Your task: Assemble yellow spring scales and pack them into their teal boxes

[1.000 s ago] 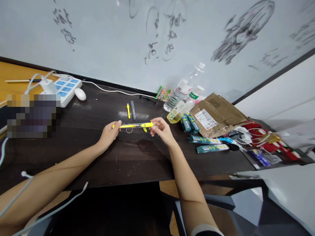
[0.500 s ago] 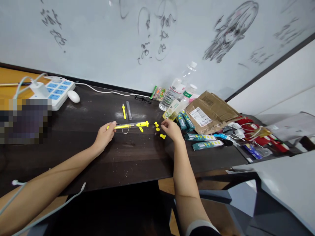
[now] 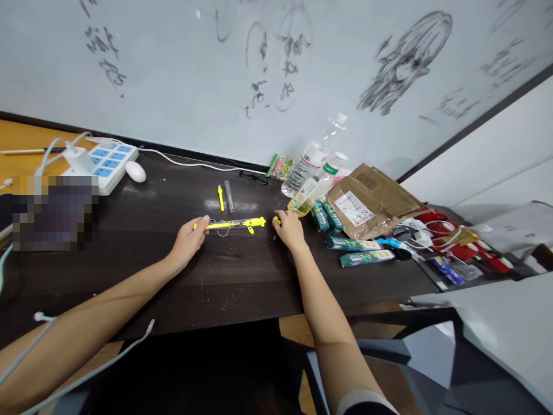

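Note:
My left hand (image 3: 191,240) is closed round the left end of a slim yellow-and-clear plastic tube (image 3: 233,224), held nearly level just above the dark table. A yellow end piece with a side tab shows at its right end, and a thin curved wire loop (image 3: 223,233) lies by it. To the right of that end is my right hand (image 3: 290,230), its fingers bent together at a small yellow plastic part (image 3: 277,219). Whatever lies beneath that hand is hidden. Beyond the tube are a short yellow stick (image 3: 221,199) and a clear grey tube (image 3: 228,197).
Bottles (image 3: 298,173), a snack packet (image 3: 280,167), green boxes (image 3: 355,244) and a brown cardboard parcel (image 3: 367,199) crowd the right side. A power strip (image 3: 110,167) and white mouse (image 3: 135,172) stand left. Glasses (image 3: 254,177) lie by the whiteboard (image 3: 173,75).
My right hand has moved left over the small yellow parts, covering most of them, and its fingers have closed at one. My left hand keeps hold of the tube. The view has shifted slightly.

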### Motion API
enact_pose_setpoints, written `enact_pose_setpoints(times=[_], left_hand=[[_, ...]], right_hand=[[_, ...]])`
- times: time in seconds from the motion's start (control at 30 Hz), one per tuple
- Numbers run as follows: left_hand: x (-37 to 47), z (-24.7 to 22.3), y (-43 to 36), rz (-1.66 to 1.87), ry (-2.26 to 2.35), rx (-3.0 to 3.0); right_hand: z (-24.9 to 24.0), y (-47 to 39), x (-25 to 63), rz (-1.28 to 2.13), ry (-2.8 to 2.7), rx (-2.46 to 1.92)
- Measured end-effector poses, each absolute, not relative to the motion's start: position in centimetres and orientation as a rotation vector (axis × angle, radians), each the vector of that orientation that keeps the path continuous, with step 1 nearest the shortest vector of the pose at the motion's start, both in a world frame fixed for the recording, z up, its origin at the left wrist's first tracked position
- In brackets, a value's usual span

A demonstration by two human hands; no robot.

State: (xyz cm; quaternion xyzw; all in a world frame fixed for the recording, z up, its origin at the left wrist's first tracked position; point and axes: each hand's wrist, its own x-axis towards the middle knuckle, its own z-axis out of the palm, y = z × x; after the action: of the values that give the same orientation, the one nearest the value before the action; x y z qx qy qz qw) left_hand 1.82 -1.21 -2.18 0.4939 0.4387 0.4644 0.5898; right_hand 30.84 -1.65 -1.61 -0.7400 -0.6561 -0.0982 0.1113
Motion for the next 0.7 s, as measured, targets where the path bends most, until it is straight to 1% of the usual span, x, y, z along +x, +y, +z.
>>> enact_pose_setpoints(times=[0.17, 0.3, 0.37, 0.47, 0.53, 0.6, 0.7], left_hand=[[1.8, -2.1, -1.3, 1.079, 1.017, 1.162], [1.8, -2.3, -1.3, 1.086, 1.018, 1.199], [1.8, -2.4, -1.2, 1.095, 1.034, 1.214], [1.7, -2.4, -1.2, 1.118, 1.056, 1.225], [1.7, -2.4, -1.1, 1.133, 1.065, 1.229], [1.6, -2.3, -1.0, 1.141, 1.070, 1.228], [1.6, -2.4, -0.9, 1.144, 1.072, 1.216]], right_hand=[[-2.3, -0.8, 30.8, -0.244, -1.956, -2.150], [-2.3, -0.7, 31.0, -0.108, -1.846, -1.919], [-1.9, -0.9, 30.7, 0.115, -1.695, -1.685], [-1.2, -1.7, 29.5, 0.579, -1.518, -1.304], [-0.7, -2.3, 28.4, 0.820, -1.469, -1.143], [-0.5, -2.8, 27.5, 0.970, -1.437, -1.070], [-0.3, -3.2, 26.8, 1.086, -1.398, -1.050]])
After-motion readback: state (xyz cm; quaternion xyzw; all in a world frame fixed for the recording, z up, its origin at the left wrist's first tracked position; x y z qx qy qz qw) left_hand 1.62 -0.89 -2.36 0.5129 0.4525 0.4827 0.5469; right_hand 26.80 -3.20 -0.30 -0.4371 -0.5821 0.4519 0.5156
